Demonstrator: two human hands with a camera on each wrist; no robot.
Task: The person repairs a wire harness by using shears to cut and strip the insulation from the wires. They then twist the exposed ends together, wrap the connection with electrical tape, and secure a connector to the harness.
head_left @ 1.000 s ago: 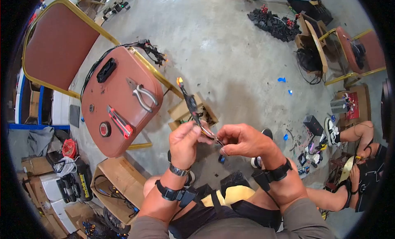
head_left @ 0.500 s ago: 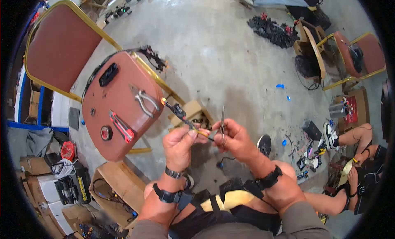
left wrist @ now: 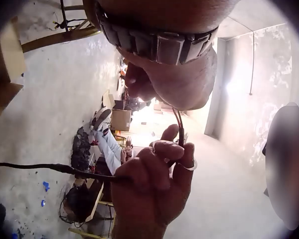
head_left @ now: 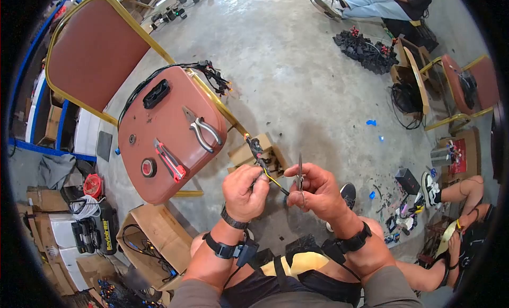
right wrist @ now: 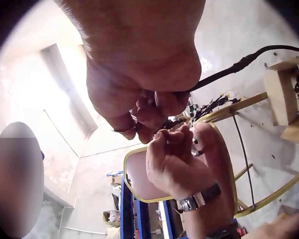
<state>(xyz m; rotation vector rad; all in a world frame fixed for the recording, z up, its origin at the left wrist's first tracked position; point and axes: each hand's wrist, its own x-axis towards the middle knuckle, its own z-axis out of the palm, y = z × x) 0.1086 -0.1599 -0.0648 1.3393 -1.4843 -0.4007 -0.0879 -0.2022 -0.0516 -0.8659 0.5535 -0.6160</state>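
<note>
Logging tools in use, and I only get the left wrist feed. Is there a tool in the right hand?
Observer: Yes. The head view shows a pointed metal tool held in the right hand, tip pointing away from the body; I can't tell its exact type.
Operator: Wire colour between the hands? Looks dark to me.
Observer: The head view shows a yellow wire there, between the right hand and the left hand.
Operator: Any other tools nearby?
Observer: Pliers and a red utility knife lie on the chair seat.
</note>
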